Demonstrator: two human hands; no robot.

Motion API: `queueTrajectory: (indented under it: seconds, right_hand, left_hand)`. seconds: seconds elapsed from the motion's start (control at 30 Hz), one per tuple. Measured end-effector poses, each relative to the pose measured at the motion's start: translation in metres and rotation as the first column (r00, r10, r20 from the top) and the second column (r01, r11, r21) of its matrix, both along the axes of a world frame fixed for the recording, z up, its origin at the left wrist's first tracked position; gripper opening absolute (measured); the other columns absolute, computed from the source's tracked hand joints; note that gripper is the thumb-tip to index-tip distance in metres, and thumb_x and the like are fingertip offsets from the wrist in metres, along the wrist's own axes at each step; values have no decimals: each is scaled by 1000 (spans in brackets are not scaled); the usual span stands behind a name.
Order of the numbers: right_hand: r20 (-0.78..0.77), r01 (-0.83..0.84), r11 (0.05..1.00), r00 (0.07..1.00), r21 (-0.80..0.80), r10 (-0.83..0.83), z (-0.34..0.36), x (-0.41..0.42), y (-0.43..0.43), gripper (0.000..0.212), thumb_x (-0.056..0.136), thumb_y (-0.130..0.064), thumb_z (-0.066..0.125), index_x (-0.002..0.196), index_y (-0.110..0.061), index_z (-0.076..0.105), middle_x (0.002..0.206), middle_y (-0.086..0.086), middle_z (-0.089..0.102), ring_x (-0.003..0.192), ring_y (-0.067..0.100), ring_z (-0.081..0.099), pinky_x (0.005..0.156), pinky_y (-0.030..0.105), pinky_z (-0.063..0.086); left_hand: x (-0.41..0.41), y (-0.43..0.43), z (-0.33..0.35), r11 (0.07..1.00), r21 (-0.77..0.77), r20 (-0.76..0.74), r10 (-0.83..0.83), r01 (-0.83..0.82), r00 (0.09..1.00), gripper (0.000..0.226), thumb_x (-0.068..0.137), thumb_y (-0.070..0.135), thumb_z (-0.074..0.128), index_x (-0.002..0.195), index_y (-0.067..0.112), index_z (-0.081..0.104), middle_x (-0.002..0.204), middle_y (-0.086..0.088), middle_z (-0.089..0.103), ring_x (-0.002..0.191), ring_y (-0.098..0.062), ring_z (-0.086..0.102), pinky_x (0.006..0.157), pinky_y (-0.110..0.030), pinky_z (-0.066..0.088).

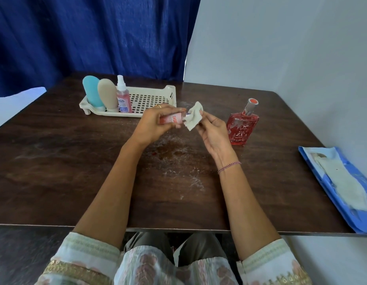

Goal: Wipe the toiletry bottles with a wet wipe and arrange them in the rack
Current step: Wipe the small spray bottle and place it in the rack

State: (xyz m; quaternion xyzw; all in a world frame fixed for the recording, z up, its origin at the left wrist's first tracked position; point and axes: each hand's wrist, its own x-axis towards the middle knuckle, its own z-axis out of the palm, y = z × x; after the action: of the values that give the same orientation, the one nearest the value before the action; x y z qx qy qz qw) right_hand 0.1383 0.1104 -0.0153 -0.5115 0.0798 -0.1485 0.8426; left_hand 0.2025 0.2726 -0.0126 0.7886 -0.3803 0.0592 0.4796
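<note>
A slim pink labelled spray bottle (172,119) is gripped sideways above the dark wooden table (75,161) by the left hand (152,124), while its cap end is rubbed with a crumpled white wet wipe (193,116) pinched in the right hand (212,131). Wiping is judged under way. Next, upright placement is called for in the cream perforated plastic rack (149,98), beside the three bottles standing there; the square red perfume bottle (242,125) remains outside.

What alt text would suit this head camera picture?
A person's left hand holds a small pink bottle sideways while the right hand holds a wet wipe against its end, above a dark table. Behind, a cream rack holds a blue tube, a beige tube and a spray bottle; a red perfume bottle stands to the right.
</note>
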Motion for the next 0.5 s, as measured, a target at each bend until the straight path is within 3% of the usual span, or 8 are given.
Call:
queueTrajectory:
  seconds: [0.07,0.13,0.17,0.23,0.3,0.4,0.5]
  right_hand:
    - [31,10,1000,999,10,-10,0,0,2,24,95,-3,48,114,6,59,94,4,70,92,12,66,79,22,55]
    - [89,52,993,995,-106,-43,-1,2,4,25,95,-2,46,115,0,60,101,5,67,98,12,63,84,22,53]
    - [117,87,973,991,-213,-63,-2,2,5,25,95,-3,46,115,-3,61,106,7,65,102,13,61,88,24,51]
    - [155,150,892,984,-426,-91,-4,3,7,25,95,-5,49,117,-5,62,114,8,60,109,17,56,96,31,48]
    - [169,188,809,979,-557,-112,-5,4,9,25,94,-8,52,117,-5,62,116,7,58,106,14,55,96,32,47]
    - [157,192,743,980,-641,-118,-4,3,11,25,95,-9,51,117,-7,62,111,2,58,101,10,55,94,32,48]
    - [115,168,687,986,-707,-123,-4,1,14,23,94,-4,49,116,-6,58,115,3,60,103,9,56,88,19,46]
  left_hand:
    - [-1,-2,-2,999,-42,-60,-34,32,998,48,82,8,69,128,12,57,117,-1,60,102,2,52,87,-5,41]
    - [-4,-5,-1,994,-86,-99,-81,73,992,45,88,7,61,133,7,52,121,-6,60,104,-1,54,87,-8,43]
    - [-6,-7,-1,988,-115,-134,-115,100,984,44,91,6,57,134,5,49,118,-4,62,99,2,56,84,-9,45]
    - [-11,-9,-1,973,-179,-223,-185,146,957,39,95,6,49,134,8,48,90,9,66,72,4,56,63,-11,45]
    - [-10,-10,-1,964,-217,-284,-215,156,934,28,99,11,42,124,15,53,73,11,60,60,-2,50,53,-19,40]
    - [-10,-11,-1,957,-253,-352,-225,139,908,26,103,15,33,106,16,58,79,0,61,65,-5,56,60,-22,43]
    - [-13,-11,3,960,-253,-455,-226,118,861,33,104,24,30,90,17,59,67,4,60,55,-5,54,49,-18,42]
